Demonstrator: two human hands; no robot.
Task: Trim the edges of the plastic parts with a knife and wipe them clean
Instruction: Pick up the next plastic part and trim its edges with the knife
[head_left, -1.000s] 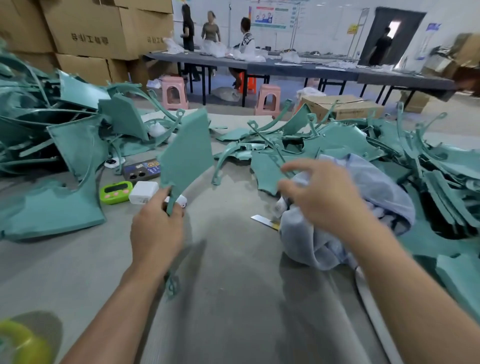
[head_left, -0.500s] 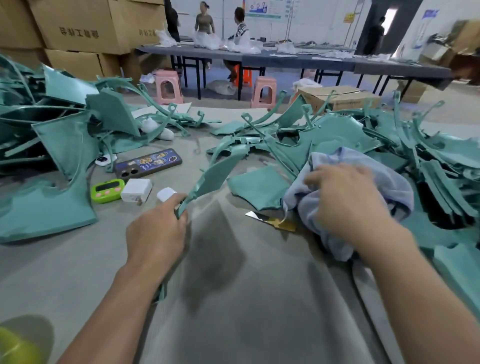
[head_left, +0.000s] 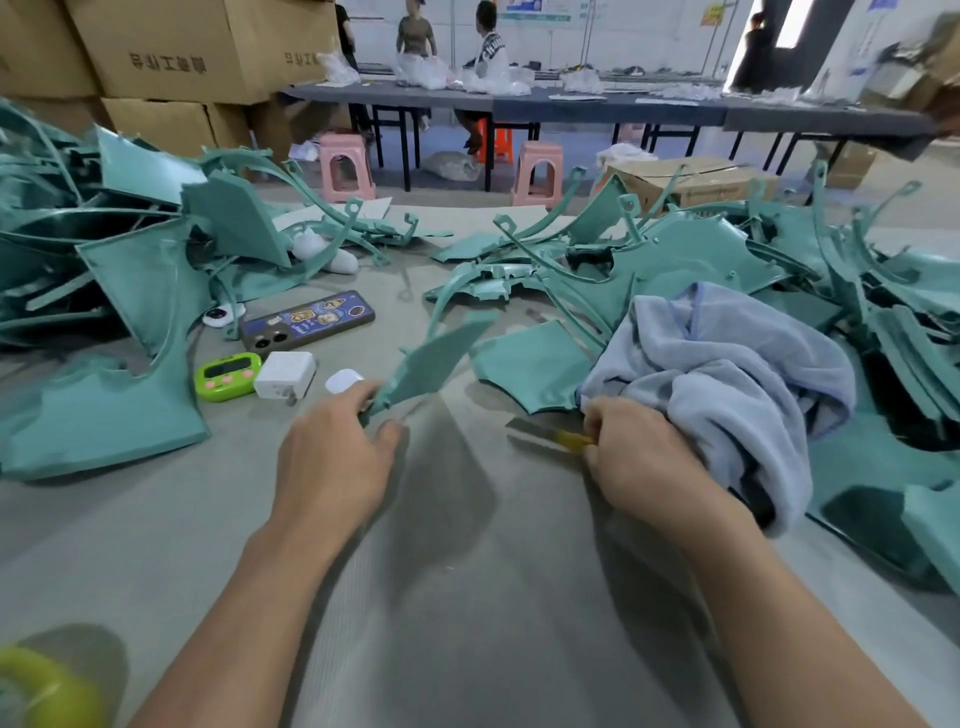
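Teal plastic part (head_left: 431, 358) juts up from the gripping left hand (head_left: 332, 462), while the right hand (head_left: 639, 457) pinches the knife (head_left: 550, 434) beside the cloth (head_left: 727, 374).

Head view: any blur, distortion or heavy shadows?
Head view: wide-angle distortion bends the far table; the yellow-green object bottom left is blurred; soft shadows on the mat below the plastic part in the left hand; the knife at the right hand shows no glare.
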